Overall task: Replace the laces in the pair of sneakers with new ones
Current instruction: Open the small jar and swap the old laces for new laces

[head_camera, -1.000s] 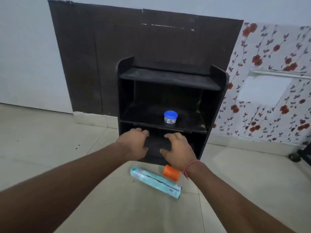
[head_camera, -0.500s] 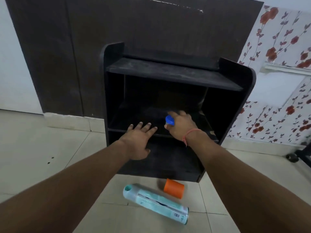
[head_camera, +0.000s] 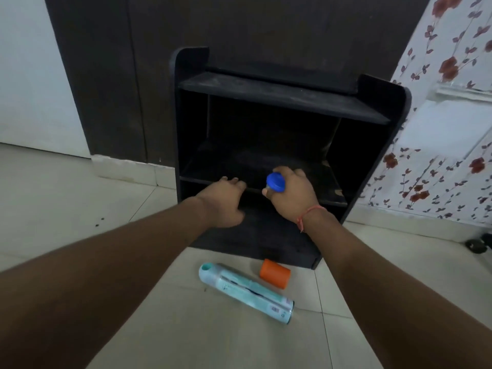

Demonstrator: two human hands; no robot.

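Now lifted off the middle shelf (head_camera: 330,179) of the black rack (head_camera: 383,134): blue-capped jar (head_camera: 275,182), gripped in right hand (head_camera: 290,195). Left hand (head_camera: 223,201) relaxed, fingers loose, at shelf edge. No sneakers or laces in sight; relacing not begun.

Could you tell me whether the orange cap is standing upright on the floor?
No, the orange cap lies on its side on the floor.

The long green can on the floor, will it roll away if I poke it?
Probably. The can lies on its side on smooth floor tiles, and its round body should roll sideways easily. It looks like hard metal, so likely stiff, not floppy.
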